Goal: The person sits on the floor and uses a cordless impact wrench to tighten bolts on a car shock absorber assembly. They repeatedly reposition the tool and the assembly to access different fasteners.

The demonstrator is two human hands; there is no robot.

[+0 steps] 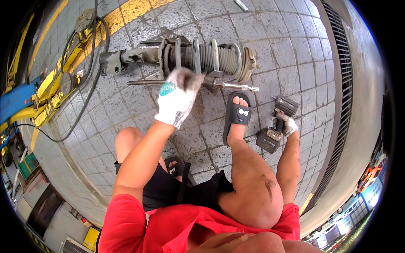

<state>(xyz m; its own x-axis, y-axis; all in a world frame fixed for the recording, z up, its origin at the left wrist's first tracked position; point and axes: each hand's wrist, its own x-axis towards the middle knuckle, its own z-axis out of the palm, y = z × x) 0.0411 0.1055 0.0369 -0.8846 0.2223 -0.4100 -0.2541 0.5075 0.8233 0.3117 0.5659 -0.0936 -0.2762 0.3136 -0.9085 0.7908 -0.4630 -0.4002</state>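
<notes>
A strut (143, 55) with a grey coil spring (215, 55) lies on its side on the tiled floor before me. Spring compressors run along both sides of it. On the nearer spring compressor (213, 82), a long silver rod end points right. My left hand (179, 95), in a white and grey glove, is closed over its middle, fingers curled beside the spring; the palm side is hidden. Low on the right, my gloved right hand (289, 125) grips a cordless impact wrench (286, 105) by its handle. The tool points away from me, apart from the strut.
My sandalled foot (238, 114) stands between strut and wrench. A small metal cylinder (241, 5) lies at the far edge. Yellow and blue lift arms (46, 95) with a black hose (90, 80) are on the left. A drain grate (337, 50) runs down the right.
</notes>
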